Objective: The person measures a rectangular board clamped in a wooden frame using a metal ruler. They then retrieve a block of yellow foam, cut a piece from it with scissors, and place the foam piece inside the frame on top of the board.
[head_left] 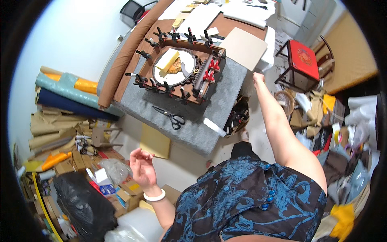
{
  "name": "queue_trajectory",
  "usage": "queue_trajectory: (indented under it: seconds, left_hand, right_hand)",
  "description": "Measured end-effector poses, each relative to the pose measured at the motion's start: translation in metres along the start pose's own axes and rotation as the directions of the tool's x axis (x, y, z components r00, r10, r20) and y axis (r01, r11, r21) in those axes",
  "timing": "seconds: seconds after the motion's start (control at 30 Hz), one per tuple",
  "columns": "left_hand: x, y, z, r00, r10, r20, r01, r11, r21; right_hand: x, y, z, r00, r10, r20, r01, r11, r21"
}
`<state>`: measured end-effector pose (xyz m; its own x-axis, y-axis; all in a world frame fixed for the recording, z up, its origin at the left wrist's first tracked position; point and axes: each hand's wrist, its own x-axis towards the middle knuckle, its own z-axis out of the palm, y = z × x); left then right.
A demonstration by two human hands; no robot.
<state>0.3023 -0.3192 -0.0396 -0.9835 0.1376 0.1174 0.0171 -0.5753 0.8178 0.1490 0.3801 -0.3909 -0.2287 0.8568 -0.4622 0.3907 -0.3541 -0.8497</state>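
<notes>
My right hand (258, 78), arm stretched far forward, is closed at the near corner of a flat beige board (244, 48) that overlaps the table's right edge. My left hand (143, 167), a white bangle on its wrist, hangs in the air before the table, holding nothing, fingers loosely bent and apart. On the grey-covered table (193, 133) lies a brown frame (219, 52), ringed by several black spring clamps (174, 36) and some red ones (209, 76). Inside it are a white oval panel (165, 79) and a yellow block (167, 59). Black scissors (171, 117) lie nearer me.
A brown fabric roll (121, 60) runs along the table's left side. A white strip (214, 127) lies at the near right edge. A red-seated chair (302, 58) stands right. Fabric rolls (66, 88), a black bag (82, 205) and cardboard crowd the left floor.
</notes>
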Motion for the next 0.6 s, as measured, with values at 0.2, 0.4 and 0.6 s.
queue_trajectory:
  seconds: [0.2, 0.4, 0.6]
  left_hand:
    - [0.061, -0.080, 0.123, 0.993, 0.016, -0.118, -0.011, 0.999, 0.045]
    - [0.084, -0.122, 0.175, 0.986, 0.066, -0.154, -0.040, 0.985, 0.169]
    - [0.084, -0.115, 0.162, 0.932, 0.163, -0.324, -0.097, 0.972, 0.212]
  right_hand:
    - [0.010, -0.001, 0.053, 0.976, 0.197, 0.096, -0.192, 0.980, -0.060]
    - [0.032, -0.075, 0.023, 0.891, -0.443, 0.097, 0.385, 0.852, 0.354]
    - [-0.094, -0.238, -0.043, 0.578, -0.816, 0.025, 0.724, 0.526, 0.445]
